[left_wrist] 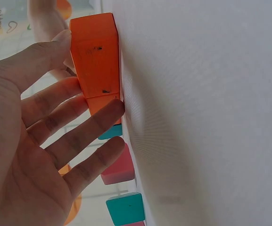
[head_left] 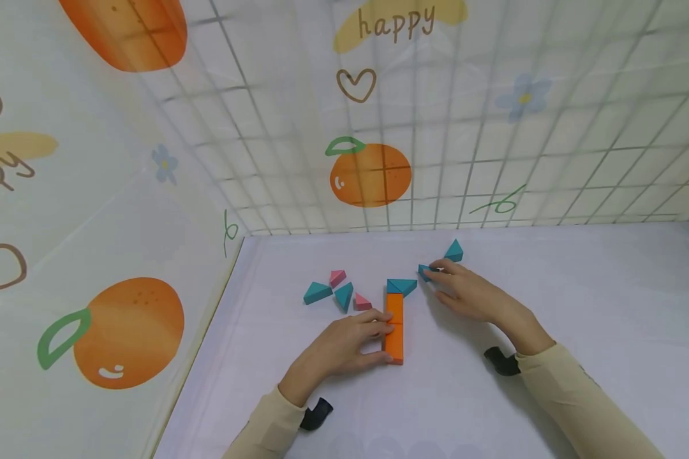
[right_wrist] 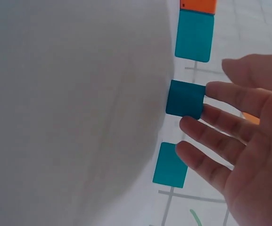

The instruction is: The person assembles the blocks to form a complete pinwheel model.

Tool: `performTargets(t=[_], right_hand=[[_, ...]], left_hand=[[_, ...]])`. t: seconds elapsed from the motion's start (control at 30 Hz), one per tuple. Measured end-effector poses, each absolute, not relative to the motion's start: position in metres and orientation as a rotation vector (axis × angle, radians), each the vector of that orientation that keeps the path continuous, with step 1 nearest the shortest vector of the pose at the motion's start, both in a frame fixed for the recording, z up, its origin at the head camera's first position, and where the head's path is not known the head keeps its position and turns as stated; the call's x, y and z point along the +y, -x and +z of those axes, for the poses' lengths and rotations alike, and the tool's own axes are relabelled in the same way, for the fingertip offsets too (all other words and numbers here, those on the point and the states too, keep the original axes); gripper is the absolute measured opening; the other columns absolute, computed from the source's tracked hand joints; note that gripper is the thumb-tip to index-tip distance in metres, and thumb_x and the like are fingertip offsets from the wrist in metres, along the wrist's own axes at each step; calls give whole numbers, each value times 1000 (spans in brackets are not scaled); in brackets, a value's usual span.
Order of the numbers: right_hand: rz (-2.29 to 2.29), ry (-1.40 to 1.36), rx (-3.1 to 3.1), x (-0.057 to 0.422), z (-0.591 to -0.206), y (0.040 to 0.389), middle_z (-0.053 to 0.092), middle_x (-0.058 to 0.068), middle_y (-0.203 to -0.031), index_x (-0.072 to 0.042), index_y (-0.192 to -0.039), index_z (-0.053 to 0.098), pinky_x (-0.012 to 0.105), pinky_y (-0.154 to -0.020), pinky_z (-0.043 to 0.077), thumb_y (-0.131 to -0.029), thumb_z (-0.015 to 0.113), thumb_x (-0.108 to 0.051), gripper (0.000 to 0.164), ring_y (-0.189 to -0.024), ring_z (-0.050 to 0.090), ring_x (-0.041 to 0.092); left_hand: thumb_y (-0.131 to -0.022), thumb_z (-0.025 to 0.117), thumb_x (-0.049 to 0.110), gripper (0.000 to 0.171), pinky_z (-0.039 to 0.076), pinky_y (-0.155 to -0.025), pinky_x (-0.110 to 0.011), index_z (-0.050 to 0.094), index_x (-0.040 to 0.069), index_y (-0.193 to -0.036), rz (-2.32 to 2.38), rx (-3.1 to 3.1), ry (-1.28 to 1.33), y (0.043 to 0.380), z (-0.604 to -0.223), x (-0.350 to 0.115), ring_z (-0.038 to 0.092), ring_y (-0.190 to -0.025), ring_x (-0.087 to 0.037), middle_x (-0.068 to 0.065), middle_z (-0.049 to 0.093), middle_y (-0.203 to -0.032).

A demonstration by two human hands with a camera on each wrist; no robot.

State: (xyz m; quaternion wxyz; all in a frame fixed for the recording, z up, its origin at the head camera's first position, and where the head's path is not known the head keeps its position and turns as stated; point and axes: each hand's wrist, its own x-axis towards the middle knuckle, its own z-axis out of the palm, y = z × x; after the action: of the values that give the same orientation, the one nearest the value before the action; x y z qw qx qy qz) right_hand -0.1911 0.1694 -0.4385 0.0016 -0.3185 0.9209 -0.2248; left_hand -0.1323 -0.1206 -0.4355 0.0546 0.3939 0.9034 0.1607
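Two orange blocks lie end to end in a line on the table. At their far end sit teal triangular blocks, close against the orange. My left hand rests along the left side of the orange blocks, its thumb by the near end and its fingers fairly straight in the left wrist view. Over a teal triangular block to the right, my right hand touches it with loosely extended fingertips, the thumb standing apart. Another teal triangular block lies just beyond those fingers.
Left of the orange line is a loose group: teal triangular blocks and pink triangular blocks. A printed curtain over a wire grid rises at the table's back, and a printed panel borders the left.
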Motion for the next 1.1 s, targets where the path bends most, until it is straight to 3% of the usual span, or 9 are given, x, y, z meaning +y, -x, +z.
performTargets(t=[0.37,1.1], right_hand=[[-726,960,2836,152,-437,204,48,20,-144,2,-137,53,53,-103,45,-96,59,-9,43,-126,54,38],[-729,990,2919,147,-437,209,48,16,-146,-5,-137,54,53,-101,47,-95,59,-12,42,-124,56,36]], left_hand=[[-89,66,49,50,50,-100,-27,66,18,-128,493,2723,-1194,134,-437,-119,60,-119,-11,6,56,-137],[-90,65,51,50,50,-100,-27,66,19,-128,503,2725,-1188,136,-438,-123,60,-118,-11,5,56,-138]])
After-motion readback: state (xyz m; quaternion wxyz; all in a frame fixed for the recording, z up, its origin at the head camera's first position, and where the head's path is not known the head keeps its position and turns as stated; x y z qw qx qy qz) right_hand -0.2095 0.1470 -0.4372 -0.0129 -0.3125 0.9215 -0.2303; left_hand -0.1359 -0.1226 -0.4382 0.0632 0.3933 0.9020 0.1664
